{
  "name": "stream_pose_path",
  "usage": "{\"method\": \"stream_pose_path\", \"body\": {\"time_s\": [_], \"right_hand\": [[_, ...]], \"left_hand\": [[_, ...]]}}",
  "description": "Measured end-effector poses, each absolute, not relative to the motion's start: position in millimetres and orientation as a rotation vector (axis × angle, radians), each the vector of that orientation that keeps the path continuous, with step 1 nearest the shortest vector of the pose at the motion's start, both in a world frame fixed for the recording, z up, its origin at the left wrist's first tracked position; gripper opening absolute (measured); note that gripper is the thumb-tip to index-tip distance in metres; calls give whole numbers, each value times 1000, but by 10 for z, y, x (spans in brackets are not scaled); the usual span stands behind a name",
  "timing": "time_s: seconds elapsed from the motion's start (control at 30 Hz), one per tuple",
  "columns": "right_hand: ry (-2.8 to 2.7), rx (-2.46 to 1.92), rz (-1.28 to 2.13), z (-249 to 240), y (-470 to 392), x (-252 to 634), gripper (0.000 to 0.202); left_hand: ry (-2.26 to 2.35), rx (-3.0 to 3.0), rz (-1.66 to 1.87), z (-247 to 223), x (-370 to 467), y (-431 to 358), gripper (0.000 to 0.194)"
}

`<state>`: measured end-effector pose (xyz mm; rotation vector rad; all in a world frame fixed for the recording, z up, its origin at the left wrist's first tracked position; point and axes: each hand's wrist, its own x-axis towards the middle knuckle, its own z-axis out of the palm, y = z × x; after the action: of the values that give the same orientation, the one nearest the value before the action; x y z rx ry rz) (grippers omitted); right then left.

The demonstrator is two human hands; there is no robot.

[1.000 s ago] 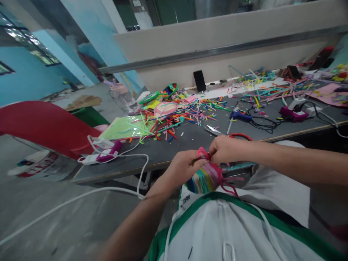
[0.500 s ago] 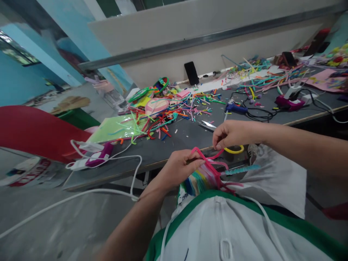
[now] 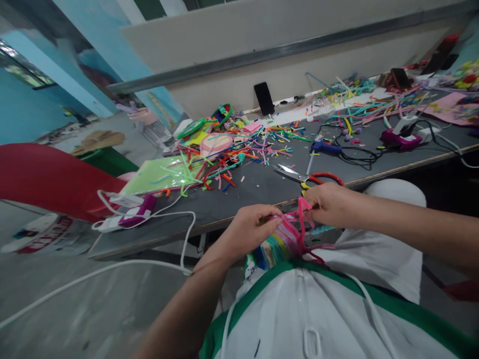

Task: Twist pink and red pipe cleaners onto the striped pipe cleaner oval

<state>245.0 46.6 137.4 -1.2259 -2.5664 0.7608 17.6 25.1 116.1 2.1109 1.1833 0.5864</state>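
Observation:
Close to my body, at the table's front edge, my left hand [image 3: 254, 227] is closed, thumb against fingers, on a bright pink pipe cleaner [image 3: 301, 219]. My right hand [image 3: 325, 203] pinches the bent pink pipe cleaner from the other side; its fingertips are partly hidden. Below them, a bundle of striped pipe cleaners [image 3: 275, 249] in pink, yellow, green and blue lies in my lap. A light blue twisted strand [image 3: 322, 230] shows beneath my right hand. Just beyond that hand, scissors [image 3: 295, 174] with red and yellow handles lie on the table, blades pointing left.
Loose pipe cleaners and cut bits [image 3: 232, 154] cover much of the grey table [image 3: 254, 197]. A blue glue gun [image 3: 325, 147] lies behind the scissors. A phone [image 3: 264, 98] leans on the wall. Purple-white power strips [image 3: 136, 212] and white cables sit at the left.
My right hand has moved down and slightly right, uncovering the scissors' red handle. The pink pipe cleaner between my hands now bends upward in a peak. My left hand stays almost still.

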Motion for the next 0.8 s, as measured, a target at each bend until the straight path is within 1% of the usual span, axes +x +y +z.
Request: {"method": "stream_pose_path", "body": {"time_s": [0.1, 0.17, 0.33, 0.43, 0.5, 0.57, 0.63, 0.7, 0.8], "right_hand": [[-2543, -1261, 948, 1315, 518, 2427, 18], [-2535, -1220, 990, 1304, 545, 2436, 17], [-2616, -970, 754, 1313, 531, 2468, 10], [-2648, -781, 672, 1319, 514, 2446, 7], [-2683, -710, 554, 1334, 519, 2421, 11], [-2740, -640, 367, 1360, 540, 2401, 15], [-2792, -515, 225, 1383, 583, 2390, 15], [-2821, -371, 192, 1389, 647, 2385, 13], [-2821, -279, 266, 1366, 759, 2363, 15]], "left_hand": [[1205, 2102, 584, 1149, 175, 270, 21], [1225, 2086, 578, 1139, 172, 286, 22], [1231, 2071, 576, 1120, 180, 319, 23], [1212, 2069, 565, 1113, 195, 327, 24], [1203, 2081, 540, 1120, 205, 329, 24], [1200, 2114, 504, 1139, 213, 330, 23], [1200, 2153, 481, 1168, 220, 330, 20], [1194, 2172, 469, 1197, 227, 329, 16], [1211, 2151, 464, 1226, 238, 329, 15]]}}
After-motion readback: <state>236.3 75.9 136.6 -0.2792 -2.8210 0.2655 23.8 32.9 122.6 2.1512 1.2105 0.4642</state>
